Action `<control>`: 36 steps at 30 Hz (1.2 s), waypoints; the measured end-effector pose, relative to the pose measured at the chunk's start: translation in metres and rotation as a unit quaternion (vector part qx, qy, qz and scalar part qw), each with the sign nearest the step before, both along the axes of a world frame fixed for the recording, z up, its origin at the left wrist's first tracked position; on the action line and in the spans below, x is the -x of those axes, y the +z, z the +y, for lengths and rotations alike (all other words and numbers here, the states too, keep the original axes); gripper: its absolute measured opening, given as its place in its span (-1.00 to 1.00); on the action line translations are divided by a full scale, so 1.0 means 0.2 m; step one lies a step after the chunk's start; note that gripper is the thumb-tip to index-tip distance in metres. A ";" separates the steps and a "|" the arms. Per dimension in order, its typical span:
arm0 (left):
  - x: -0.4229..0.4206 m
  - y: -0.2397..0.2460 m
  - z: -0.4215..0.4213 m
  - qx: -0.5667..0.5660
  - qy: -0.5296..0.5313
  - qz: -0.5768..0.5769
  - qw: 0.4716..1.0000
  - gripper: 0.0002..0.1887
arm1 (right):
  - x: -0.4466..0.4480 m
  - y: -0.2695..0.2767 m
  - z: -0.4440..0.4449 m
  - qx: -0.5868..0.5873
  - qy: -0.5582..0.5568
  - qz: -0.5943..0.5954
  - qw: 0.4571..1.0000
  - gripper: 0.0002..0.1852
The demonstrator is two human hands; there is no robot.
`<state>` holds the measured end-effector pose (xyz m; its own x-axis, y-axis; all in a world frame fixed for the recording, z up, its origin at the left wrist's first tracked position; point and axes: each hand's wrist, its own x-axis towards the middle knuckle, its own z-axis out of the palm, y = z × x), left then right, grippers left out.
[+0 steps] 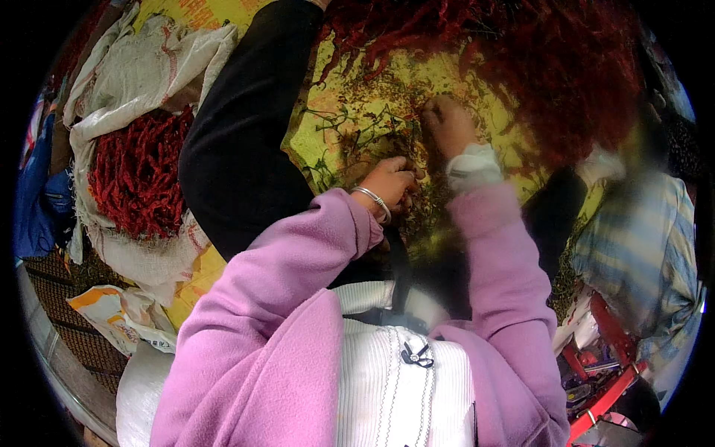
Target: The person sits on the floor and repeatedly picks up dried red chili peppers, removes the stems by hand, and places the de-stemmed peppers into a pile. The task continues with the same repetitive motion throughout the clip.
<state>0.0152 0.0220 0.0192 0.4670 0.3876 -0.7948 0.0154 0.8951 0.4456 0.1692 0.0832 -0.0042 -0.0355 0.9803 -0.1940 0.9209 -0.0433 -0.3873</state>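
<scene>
My left hand point(392, 185), with a silver bangle point(373, 202) at its wrist, is curled low over the yellow printed sheet point(329, 53). Whether anything sits between its fingers is hidden. Farther forward and to the right, my right hand point(450, 127) bends its fingers down towards the sheet; blur hides what they may hold. Green chilli stems point(357, 120) and brown crumbs lie scattered around both hands. Beyond them spreads a large heap of dried red chillies point(558, 72), its near edge just past my right hand.
On the left, an open white woven sack point(134, 84) holds red chillies point(142, 173). My black-trousered leg point(246, 117) lies between it and the stems. Blue-and-white checked cloth point(637, 240) and a red-framed object point(606, 402) are at right. A printed bag point(120, 315) lies lower left.
</scene>
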 end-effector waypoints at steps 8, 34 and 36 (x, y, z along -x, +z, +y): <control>0.01 -0.04 0.02 -0.043 0.107 0.017 0.993 -0.80 | 0.01 0.04 -0.06 0.071 -0.072 0.175 0.979 -0.79; 0.01 -0.04 0.01 -0.094 0.081 0.050 0.991 -0.72 | -0.26 -0.05 -0.17 0.060 -0.173 -0.041 0.982 -0.75; 0.00 -0.05 0.01 -0.101 0.083 0.038 0.991 -0.74 | -0.29 -0.02 -0.20 0.069 -0.202 -0.031 0.976 -0.75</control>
